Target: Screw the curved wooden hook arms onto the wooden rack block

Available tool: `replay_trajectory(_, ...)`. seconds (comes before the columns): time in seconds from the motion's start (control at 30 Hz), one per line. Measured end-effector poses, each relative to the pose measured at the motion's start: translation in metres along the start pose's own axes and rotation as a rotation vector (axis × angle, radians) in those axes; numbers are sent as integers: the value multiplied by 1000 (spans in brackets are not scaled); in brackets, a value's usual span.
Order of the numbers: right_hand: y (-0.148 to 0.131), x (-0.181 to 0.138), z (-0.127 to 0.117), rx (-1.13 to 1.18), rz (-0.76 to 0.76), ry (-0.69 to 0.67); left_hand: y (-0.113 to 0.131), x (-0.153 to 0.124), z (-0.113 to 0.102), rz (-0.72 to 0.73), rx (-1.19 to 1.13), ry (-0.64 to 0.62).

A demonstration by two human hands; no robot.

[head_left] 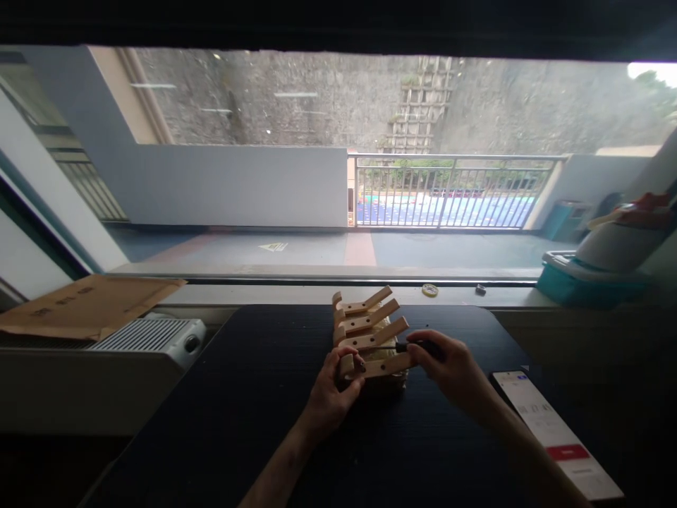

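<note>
A small wooden rack (pixel 367 328) with several slanted pegs stands on the black table (pixel 254 395) in front of me. My left hand (pixel 333 395) is curled round the rack's lower left end, thumb and fingers pinching the nearest peg's base. My right hand (pixel 455 370) is closed on a thin dark tool (pixel 417 346), its tip against the right end of the nearest peg.
A phone (pixel 555 430) with a lit screen lies at the table's right. A flat cardboard box (pixel 84 303) rests on a white radiator (pixel 153 335) at left. A teal and white object (pixel 597 271) sits on the window sill, with a tape roll (pixel 429 289) nearby.
</note>
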State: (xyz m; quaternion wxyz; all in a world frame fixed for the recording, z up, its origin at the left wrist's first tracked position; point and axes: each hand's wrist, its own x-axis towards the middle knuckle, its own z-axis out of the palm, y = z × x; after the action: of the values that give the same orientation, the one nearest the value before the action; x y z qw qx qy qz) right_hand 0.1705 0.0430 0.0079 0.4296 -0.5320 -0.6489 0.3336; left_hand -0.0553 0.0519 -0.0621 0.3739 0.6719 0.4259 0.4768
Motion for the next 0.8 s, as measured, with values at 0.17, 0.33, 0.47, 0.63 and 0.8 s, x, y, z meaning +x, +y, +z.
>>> replay_trajectory(0.17,52,-36,3,306,159,366,1,-2,-1,-24,107,-4)
replay_trajectory(0.33,89,-44,12,275,272,355,8,0,-1,-62,161,-7)
replay_trajectory(0.47,109,-50,19,165,281,308,11,2,0,-99,202,1)
replay_trajectory(0.63,112,-54,27,25,160,289,8,0,6,-100,231,77)
replay_trajectory(0.8,105,-53,34,-204,-52,234,0,-1,12,-100,286,189)
